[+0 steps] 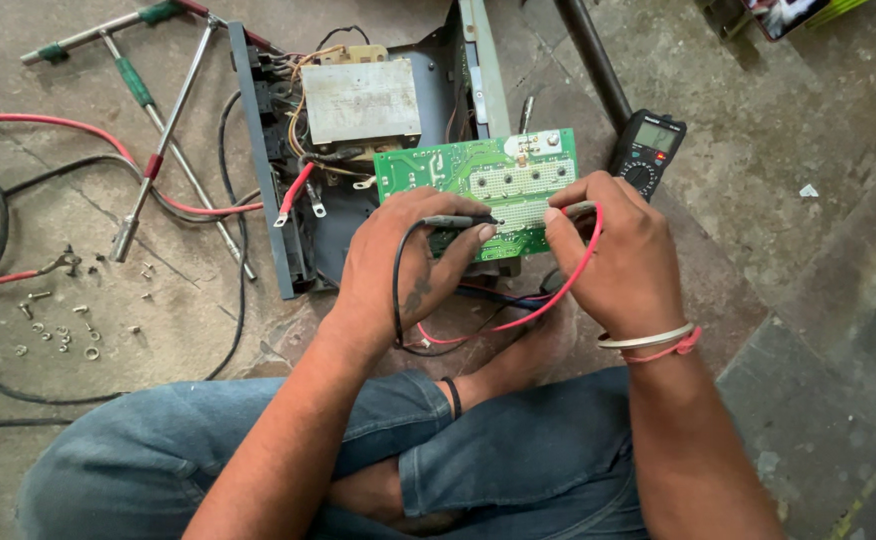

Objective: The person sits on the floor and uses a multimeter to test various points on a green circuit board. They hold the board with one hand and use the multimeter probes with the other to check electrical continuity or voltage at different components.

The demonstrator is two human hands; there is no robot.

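Probing is under way: the left hand (398,262) pinches the black probe (455,221) and the right hand (620,255) the red probe (580,209), both tips on the green circuit board (478,178). The meter (647,152) lies just right of the board; next likely calls for steady tips.

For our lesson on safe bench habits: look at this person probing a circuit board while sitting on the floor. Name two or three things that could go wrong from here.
1. The black probe in the left hand and the red probe in the right hand sit close together on the green circuit board; a slip might bridge contacts.
2. The board rests loosely over the open metal case and may shift.
3. Loose screws lie on the floor near the bare foot.
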